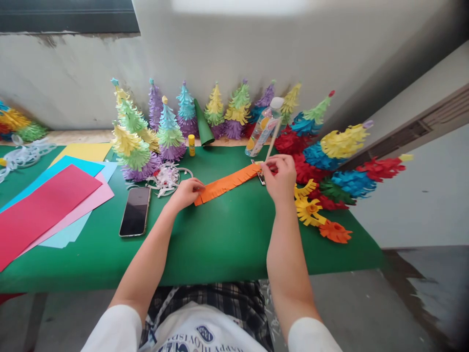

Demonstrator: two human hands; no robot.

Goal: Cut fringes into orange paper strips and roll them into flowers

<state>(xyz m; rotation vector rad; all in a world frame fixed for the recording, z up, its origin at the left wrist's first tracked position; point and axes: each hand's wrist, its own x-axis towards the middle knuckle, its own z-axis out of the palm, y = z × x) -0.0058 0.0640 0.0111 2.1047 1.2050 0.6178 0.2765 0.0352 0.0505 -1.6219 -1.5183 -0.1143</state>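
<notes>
An orange paper strip [230,185], fringed with cuts along one edge, stretches slantwise between my two hands. My left hand [188,193] is closed on its left end, thumb and fingers pinching the paper. At the other end, my right hand [280,176] pinches a thin pale stick [273,139] that points up and away; its lower tip is hidden by my fingers at the strip's right end. A small dark object [261,177] lies mostly covered beside the right fingers. Close to my left hand is a heap of white paper scraps [165,178].
Fringed paper trees [169,129] line the table's back; brighter ones [346,142] crowd the right, near curled flowers [310,209]. A bottle [262,129], glue stick [191,145] and green cone [203,128] stand there. A phone [135,212] and coloured sheets [54,205] lie left.
</notes>
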